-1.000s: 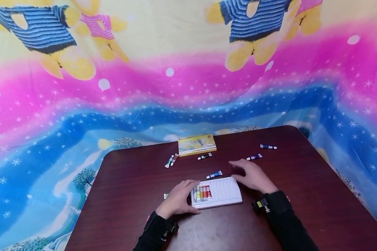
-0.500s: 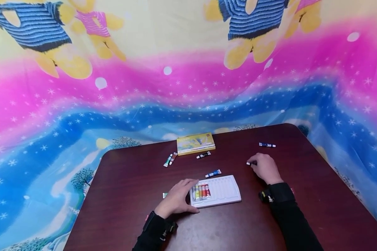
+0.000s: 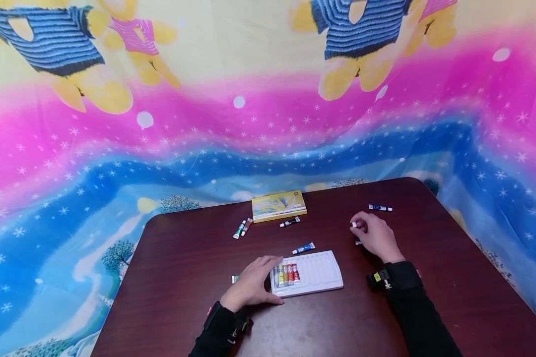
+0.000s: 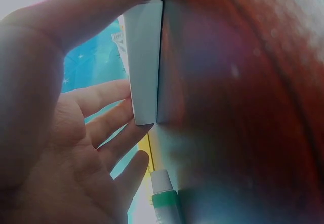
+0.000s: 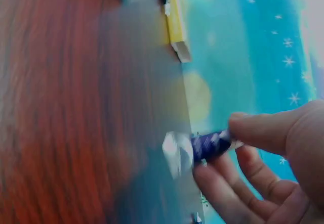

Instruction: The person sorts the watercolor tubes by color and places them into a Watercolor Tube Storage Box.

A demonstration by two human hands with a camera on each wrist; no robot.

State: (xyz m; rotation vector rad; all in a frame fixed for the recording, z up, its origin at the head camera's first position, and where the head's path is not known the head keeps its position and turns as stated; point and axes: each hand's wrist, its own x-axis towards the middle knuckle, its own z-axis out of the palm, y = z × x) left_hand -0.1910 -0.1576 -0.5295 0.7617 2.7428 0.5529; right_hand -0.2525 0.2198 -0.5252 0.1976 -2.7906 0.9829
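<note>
My left hand (image 3: 252,282) holds the left end of a white plastic tray (image 3: 319,275), thumb at the front side and fingers by the far left side. Several paint tubes (image 3: 289,274), yellow through red, lie in the tray's left slots. Beyond the tray, over the table, my right hand (image 3: 377,237) pinches a small purple paint tube (image 5: 207,145) between thumb and fingers. Its crimped silver end points away from the palm in the right wrist view. A green-banded tube (image 4: 167,206) lies beside my left hand, mostly hidden in the head view.
A blue tube (image 3: 303,248) lies just behind the tray. Farther back are a yellow box (image 3: 279,206), a black tube (image 3: 290,222), a green tube (image 3: 238,229) and a brown tube (image 3: 246,227). A dark blue tube (image 3: 380,208) lies at the back right.
My right hand has moved from the tray's far right corner to the back right, taken hold of the purple tube and turned it. My left hand stays at the tray.
</note>
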